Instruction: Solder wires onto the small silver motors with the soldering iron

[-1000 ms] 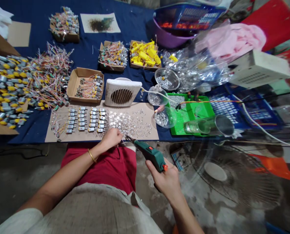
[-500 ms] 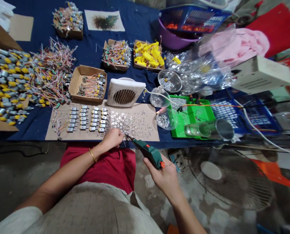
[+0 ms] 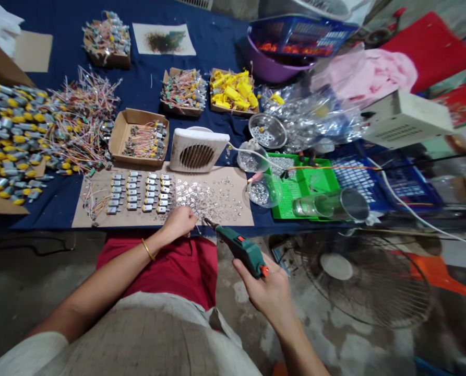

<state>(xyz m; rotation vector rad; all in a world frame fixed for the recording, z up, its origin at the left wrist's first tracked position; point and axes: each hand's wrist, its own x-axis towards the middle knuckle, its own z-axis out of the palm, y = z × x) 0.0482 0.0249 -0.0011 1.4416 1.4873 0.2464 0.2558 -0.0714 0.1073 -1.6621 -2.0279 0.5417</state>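
Note:
My right hand [image 3: 270, 282] grips a green soldering gun [image 3: 243, 247] with orange switches, its thin tip pointing left and up. My left hand [image 3: 180, 221] is closed at the front edge of the cardboard sheet [image 3: 238, 209], just left of that tip. A thin strand shows beside its fingers, but what they pinch is too small to make out. On the sheet, small motors [image 3: 132, 191] stand in several columns, with wires [image 3: 94, 201] at their left. Small shiny metal pieces [image 3: 205, 194] lie scattered beyond my hand.
A white ventilation fan [image 3: 199, 150] stands behind the sheet. A box of wired motors [image 3: 115, 130], a motor heap [image 3: 11, 141] and a box of yellow parts [image 3: 233, 91] surround it. Right are clear bowls [image 3: 274, 189], a green tray [image 3: 285, 210] and, below, a floor fan [image 3: 377, 292].
The soldering gun's tip has drawn slightly right and down, away from my left hand. My left hand stays nearly in place, and the view has shifted a little.

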